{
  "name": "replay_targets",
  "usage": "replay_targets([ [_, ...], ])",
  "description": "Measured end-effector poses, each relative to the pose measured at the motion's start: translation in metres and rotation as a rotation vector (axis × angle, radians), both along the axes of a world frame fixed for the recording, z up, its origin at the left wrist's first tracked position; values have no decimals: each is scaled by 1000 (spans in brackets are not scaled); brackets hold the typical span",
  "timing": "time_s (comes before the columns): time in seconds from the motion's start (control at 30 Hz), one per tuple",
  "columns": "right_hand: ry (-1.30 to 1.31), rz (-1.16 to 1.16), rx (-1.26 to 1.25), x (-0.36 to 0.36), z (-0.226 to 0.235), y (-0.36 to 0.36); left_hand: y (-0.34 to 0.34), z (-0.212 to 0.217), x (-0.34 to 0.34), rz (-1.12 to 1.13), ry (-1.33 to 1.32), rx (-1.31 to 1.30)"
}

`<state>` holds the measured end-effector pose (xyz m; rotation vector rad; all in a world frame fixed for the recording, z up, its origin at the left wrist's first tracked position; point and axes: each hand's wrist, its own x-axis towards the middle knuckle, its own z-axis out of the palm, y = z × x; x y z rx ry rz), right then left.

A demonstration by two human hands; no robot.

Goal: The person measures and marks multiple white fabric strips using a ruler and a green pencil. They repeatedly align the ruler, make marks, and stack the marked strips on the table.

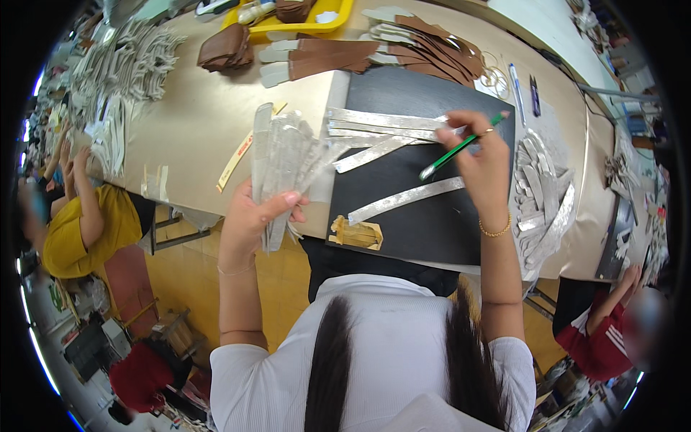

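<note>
My left hand is closed round a thick bundle of grey-white strips, their ends fanned upward. Between the fingers of my right hand rests a slim green pen-like tool, its pale tip pointing down and left; its exact kind is unclear. The fingertips of that hand are at the right ends of several shiny silver strips lying on a black board. One more silver strip lies alone, lower on the board. Whether my right fingers pinch a strip is blurred.
To the right lies a pile of silver strips, below two pens. Brown leather pieces and a yellow tray sit at the far side. A ruler-like strip lies left. Grey bundles and co-workers flank the table.
</note>
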<state>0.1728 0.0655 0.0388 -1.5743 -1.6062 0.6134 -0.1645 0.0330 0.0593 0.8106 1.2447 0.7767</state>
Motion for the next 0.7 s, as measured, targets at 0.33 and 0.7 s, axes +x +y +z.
replay_targets([
  [0.33,618,280,-591,-21,16,-23,1,5,53,-242,-72,-56],
  [0.7,-354,-11,-192,26,-23,-55,8,-14,19,-275,-16,-165],
])
